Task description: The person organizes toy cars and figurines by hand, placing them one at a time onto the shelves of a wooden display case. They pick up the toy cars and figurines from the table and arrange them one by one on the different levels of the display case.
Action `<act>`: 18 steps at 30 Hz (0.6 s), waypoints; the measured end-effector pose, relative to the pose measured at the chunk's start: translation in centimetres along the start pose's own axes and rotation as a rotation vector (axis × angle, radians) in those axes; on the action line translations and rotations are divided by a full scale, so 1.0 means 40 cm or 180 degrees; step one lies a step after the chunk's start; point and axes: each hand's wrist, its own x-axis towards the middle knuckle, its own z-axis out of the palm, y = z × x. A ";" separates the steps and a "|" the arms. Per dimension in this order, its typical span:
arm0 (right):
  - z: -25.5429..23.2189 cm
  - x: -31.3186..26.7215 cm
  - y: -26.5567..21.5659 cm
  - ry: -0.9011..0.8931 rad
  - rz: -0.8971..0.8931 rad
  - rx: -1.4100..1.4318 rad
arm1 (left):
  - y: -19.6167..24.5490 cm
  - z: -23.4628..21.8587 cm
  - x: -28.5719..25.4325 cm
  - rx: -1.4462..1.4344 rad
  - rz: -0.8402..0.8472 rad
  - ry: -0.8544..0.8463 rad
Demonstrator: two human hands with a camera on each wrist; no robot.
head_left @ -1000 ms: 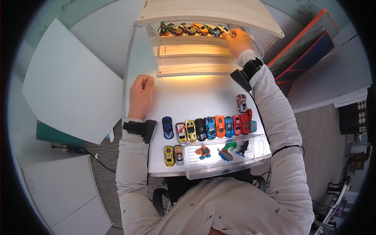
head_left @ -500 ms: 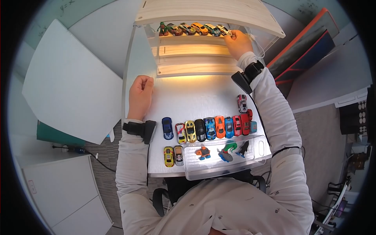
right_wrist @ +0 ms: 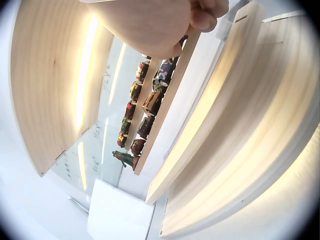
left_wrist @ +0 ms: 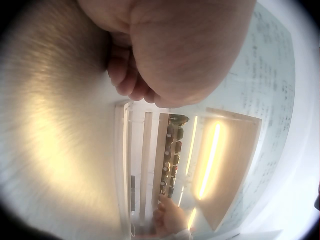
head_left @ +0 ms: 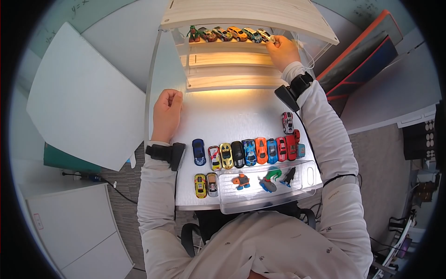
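My right hand reaches to the right end of the top shelf, thumb and fingers pinching a toy car that stands last in a row. Left of it are more toy cars, among them an orange one, and a small green figure at the far end. In the right wrist view that hand covers the car it holds. My left hand rests on the table at left, fingers curled, nothing visible in it; the left wrist view shows the fingers folded under the palm.
A lit wooden shelf unit stands at the back of the table. Nearer lie a row of toy cars, a silver-and-red car and two cars at front left. A clear plastic box holds small animal-shaped toys. Cables run from both wrists.
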 end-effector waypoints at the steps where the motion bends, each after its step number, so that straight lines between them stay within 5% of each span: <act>1: -0.001 -0.002 -0.002 -0.0008 0.0034 0.0084 | 0.002 0.001 -0.001 0.0003 0.0002 0.0004; 18: -0.022 -0.029 -0.027 0.0005 0.0084 0.0090 | -0.010 -0.001 0.005 -0.0034 0.0053 -0.0009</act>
